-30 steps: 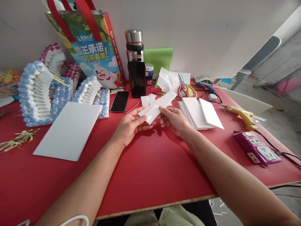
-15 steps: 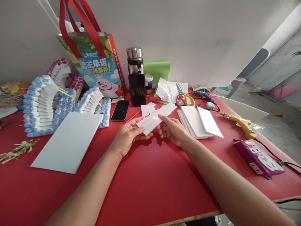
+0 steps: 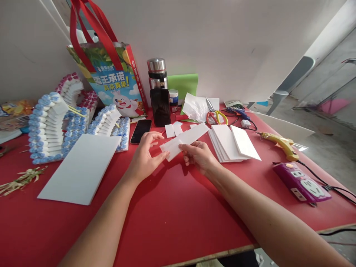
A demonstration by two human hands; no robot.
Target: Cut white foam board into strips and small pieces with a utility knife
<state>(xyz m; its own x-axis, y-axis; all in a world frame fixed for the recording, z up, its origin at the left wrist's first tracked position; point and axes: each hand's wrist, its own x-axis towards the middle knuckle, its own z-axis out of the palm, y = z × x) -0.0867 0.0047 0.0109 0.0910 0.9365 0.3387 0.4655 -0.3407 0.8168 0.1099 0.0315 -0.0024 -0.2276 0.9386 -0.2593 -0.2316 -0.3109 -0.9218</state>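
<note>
left grip (image 3: pixel 144 158) loosely curved, thumb (image 3: pixel 160 158) apart; right grip (image 3: pixel 199 155) pinched; forearms (image 3: pixel 250 200) angled inward

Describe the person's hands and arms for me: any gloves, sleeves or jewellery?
The left hand and right hand are bare, with no gloves, rings or wristbands to be seen. Both forearms are uncovered too; no sleeve shows in view.

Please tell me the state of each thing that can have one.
Left hand: open
Right hand: gripping white strip
Flat phone: screen dark
Thermos: lid on
Jar: lid on
Scissors: lying down
Shopping bag: upright
Paper: crumpled
Glue gun: lying down
Power strip: on or off unclear
</note>
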